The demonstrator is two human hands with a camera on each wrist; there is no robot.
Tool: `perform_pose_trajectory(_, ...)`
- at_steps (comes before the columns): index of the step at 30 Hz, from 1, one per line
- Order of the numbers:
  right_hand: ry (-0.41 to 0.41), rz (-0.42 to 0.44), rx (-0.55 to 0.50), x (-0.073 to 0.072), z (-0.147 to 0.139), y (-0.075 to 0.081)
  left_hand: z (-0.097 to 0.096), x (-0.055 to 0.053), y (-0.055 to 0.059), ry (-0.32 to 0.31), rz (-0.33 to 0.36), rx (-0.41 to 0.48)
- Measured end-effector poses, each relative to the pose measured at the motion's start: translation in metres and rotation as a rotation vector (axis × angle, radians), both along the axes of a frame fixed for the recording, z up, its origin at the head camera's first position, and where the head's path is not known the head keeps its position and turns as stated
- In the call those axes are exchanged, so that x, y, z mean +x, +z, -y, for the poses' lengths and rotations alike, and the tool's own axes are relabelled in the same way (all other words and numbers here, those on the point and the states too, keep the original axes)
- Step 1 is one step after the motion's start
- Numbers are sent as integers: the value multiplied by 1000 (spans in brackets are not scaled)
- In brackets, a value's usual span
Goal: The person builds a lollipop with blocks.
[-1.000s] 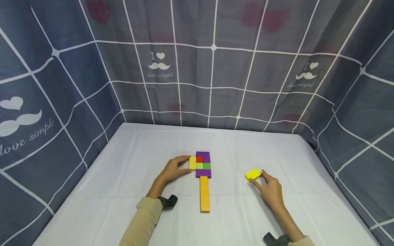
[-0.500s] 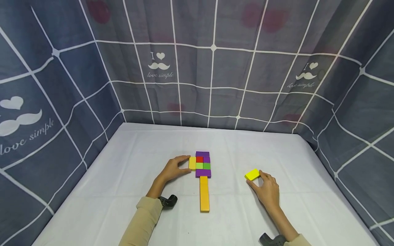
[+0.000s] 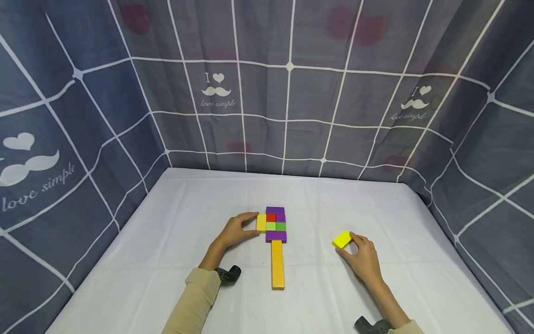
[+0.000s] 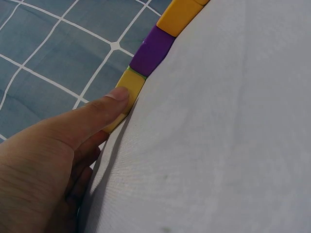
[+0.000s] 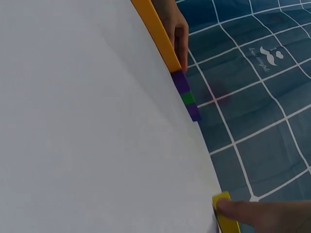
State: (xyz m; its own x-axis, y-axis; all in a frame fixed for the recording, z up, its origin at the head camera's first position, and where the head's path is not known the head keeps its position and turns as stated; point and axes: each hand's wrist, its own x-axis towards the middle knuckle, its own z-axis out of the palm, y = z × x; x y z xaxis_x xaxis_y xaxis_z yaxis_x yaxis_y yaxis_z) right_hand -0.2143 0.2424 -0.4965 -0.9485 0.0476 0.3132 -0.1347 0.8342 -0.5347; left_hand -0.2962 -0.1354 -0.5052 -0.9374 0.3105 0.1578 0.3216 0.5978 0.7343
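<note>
Flat coloured blocks lie joined in a group mid-table: a purple block (image 3: 275, 210) at the far end, a red block (image 3: 270, 217), light and darker green blocks, and another purple block (image 3: 276, 236) at the near end. Orange-yellow blocks (image 3: 277, 269) run from it towards me like a stem. My left hand (image 3: 234, 230) pinches a yellow block (image 3: 261, 222) by its far and near ends, against the group's left side. Off to the right, my right hand (image 3: 364, 260) holds a bright yellow block (image 3: 342, 239), turned at an angle, between thumb and fingers.
White cloth (image 3: 167, 278) covers the table. Behind it and along both sides hangs a grey-blue curtain (image 3: 263, 93) with white lines. Each wrist wears a black camera mount (image 3: 229, 274).
My right hand has shifted slightly left, its fingers farther along the bright yellow block, which has turned a little. My left hand and the block group stay put.
</note>
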Motion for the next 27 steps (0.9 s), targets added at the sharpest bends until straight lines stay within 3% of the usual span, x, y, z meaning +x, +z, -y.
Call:
perform_pose_trajectory(5,58,108,0,0,-5,10,0,0,-1,-4,-1,-1)
perform_pose_trajectory(10,144,155,9,-1,-5,19,0,0,-1,-10,-9,-2)
perform_pose_trajectory(14,219,149,1,-6,0,27,0,-1,-1,-10,-10,-7)
perform_pose_trajectory(27,384,71,-217,-43,33,53,0,0,-3,-3,-4,-7)
